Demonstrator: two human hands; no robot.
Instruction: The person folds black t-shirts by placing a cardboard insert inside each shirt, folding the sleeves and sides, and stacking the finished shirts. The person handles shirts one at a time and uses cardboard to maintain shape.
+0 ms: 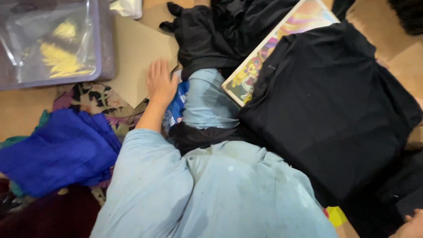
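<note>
Sleeve [150, 185], L hand [159, 83] flat at cardboard [134, 57] edge

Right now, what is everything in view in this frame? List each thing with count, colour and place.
cardboard sheet: one, tan, upper left of centre, under the hand
plastic bin: one, clear with lilac rim, top left, holding clear bags with something yellow
blue cloth: one, bright blue, left
floral fabric: one, dark with pink and green pattern, beneath the blue cloth
black garment: one, black, laid flat at right
black clothes pile: count unclear, black, top centre
printed board: one, yellow and pink, partly under the black garment
blue packet: one, blue, centre, mostly hidden
left hand: one, flat on the cardboard sheet, fingers spread
right hand: only an edge shows, bottom right corner
</note>
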